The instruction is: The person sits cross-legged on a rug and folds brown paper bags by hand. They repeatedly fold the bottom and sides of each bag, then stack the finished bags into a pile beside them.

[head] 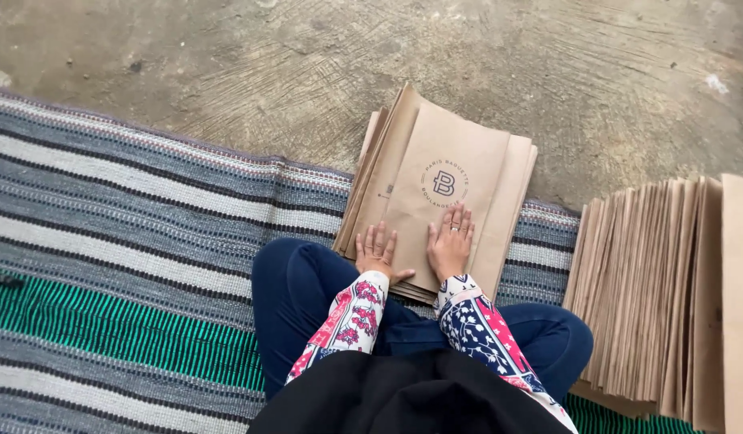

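Paper bags (460, 161) lie stacked at frame centre, long axis running up-frame, with left hand (377, 253) and right hand (451, 241) both pressed flat, fingers open, on their near end.

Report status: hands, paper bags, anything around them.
Left hand and right hand flat, open, on the top paper bag. Bag stack half on striped mat. Second fanned stack to the right, apart.
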